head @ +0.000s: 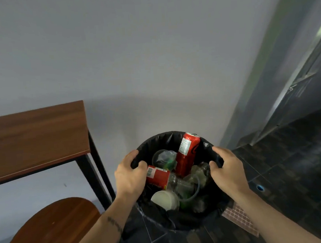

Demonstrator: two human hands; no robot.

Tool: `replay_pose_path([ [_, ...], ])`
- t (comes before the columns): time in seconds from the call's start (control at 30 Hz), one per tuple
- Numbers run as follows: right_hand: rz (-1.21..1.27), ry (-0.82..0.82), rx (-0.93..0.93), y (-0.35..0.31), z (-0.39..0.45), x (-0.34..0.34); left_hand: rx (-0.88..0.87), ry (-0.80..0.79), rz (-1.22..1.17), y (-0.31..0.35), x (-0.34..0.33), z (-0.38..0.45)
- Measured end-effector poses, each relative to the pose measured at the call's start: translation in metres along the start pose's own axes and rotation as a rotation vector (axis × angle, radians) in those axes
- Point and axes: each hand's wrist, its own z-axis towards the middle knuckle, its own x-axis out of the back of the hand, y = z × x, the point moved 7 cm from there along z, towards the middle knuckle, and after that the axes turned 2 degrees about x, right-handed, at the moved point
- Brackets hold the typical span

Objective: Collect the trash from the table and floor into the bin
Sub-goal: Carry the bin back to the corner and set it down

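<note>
Bin (168,139): round, lined with a black bag, at the frame's 6 o'clock; whether it rests on the dark tiled floor (284,169) cannot be told.
Left rim: the left hand (130,173) is curled over the bin's 9 o'clock edge, fingers outside, thumb inside, closed on the rim.
Right rim: the right hand (228,168) clamps the 3 o'clock edge the same way, thumb hooked inward.
Contents: a tall red can (188,153) leans toward 12 o'clock; a second red can (158,177) lies just beside the left thumb; a white cup (165,199) sits at 6 o'clock; clear crumpled plastic bottles (192,178) fill the middle.
Table (33,137): wooden top at the bin's 10 o'clock, its black leg (95,173) near the left wrist.
Stool (49,231): round wooden seat at 8 o'clock, under the left forearm.
Open room: bare wall (151,55) at 12 o'clock; free tiles from 2 to 4 o'clock, bounded by a grey door frame (287,93).
</note>
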Motion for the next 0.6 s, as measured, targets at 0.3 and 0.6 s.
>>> replay_pose_path([
  [0.3, -0.016, -0.077, -0.015, 0.046, 0.11, -0.069, 0.028, 0.081, 0.117, -0.038, -0.045, 0.096],
  [0.6, 0.109, -0.288, -0.045, 0.18, 0.157, -0.253, 0.153, 0.224, 0.323, -0.221, -0.086, 0.157],
])
